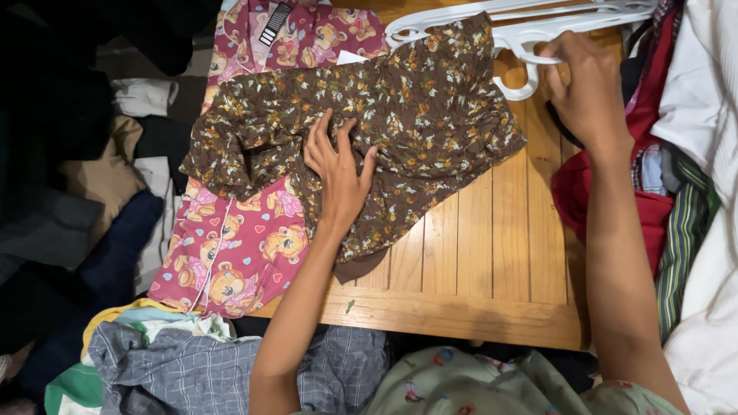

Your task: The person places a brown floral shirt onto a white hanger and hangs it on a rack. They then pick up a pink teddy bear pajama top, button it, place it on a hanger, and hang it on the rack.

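Pink teddy-print pyjamas (pixel 238 253) are lying at the left with a black striped label (pixel 274 23) on top. The left hand (pixel 337 173) is pressing flat, fingers spread, on the brown floral garment (pixel 384 115) mid-table (pixel 477 261). The right hand (pixel 586 88) is gripping white plastic hangers (pixel 523 23).

Two labels show, both near the top of the frame. A narrow black neck label with pale stripes (pixel 274 23) sits on the pink bear-print garment (pixel 238 246); a small white tag (pixel 350 58) peeks out just right of it.
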